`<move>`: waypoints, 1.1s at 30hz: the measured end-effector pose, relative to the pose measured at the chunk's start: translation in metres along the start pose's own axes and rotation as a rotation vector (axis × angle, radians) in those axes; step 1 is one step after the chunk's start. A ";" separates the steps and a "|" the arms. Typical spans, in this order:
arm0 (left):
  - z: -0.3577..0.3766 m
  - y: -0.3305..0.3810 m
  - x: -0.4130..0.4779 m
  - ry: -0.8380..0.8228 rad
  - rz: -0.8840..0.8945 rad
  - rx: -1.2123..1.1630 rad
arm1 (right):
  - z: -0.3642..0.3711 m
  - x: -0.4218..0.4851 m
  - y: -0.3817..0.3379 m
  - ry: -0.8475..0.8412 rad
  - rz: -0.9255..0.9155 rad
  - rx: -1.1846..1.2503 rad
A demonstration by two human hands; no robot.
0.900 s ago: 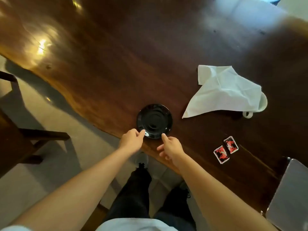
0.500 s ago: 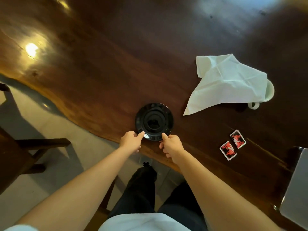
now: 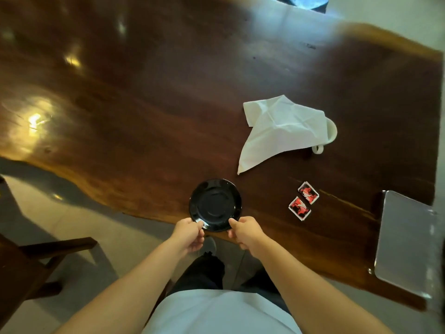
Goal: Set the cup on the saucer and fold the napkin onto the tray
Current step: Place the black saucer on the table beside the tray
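Observation:
A black saucer (image 3: 214,204) lies at the near edge of the dark wooden table (image 3: 149,112). My left hand (image 3: 189,233) pinches its near-left rim and my right hand (image 3: 245,231) pinches its near-right rim. Farther right and back, a crumpled white napkin (image 3: 279,130) is draped over a white cup (image 3: 331,132), so only the cup's right side and handle show. A grey metal tray (image 3: 407,244) sits at the table's right corner, partly overhanging the edge.
Two small red and black packets (image 3: 303,200) lie between the saucer and the tray. A wooden chair (image 3: 29,266) stands on the floor to the left. My legs are below the table edge.
Both hands have closed in on the saucer's near rim and now grip it. The view has shifted, bringing more of the tray into sight.

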State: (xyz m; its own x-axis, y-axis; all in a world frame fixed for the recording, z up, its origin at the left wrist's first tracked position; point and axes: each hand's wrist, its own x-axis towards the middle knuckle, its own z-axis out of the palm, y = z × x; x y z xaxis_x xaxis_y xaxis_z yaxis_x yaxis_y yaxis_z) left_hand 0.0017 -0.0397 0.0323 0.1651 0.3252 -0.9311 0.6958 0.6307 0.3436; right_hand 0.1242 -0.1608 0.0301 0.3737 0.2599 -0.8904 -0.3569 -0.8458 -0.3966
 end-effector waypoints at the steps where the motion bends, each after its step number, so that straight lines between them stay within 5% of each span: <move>1: 0.006 -0.002 -0.006 -0.013 0.013 0.018 | -0.006 -0.005 0.009 0.003 -0.002 0.017; 15: 0.158 -0.038 -0.066 -0.063 0.246 0.423 | -0.125 -0.059 0.143 0.094 0.028 0.301; 33: 0.317 -0.027 -0.094 -0.039 0.306 0.403 | -0.279 -0.047 0.192 0.142 -0.067 0.300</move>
State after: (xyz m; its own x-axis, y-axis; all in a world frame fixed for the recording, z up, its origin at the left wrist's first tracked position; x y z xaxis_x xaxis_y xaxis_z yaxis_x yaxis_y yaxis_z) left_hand 0.1884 -0.3107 0.0720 0.4243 0.4208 -0.8018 0.8246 0.1862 0.5341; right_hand 0.2767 -0.4652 0.0585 0.5125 0.2246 -0.8288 -0.5561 -0.6486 -0.5197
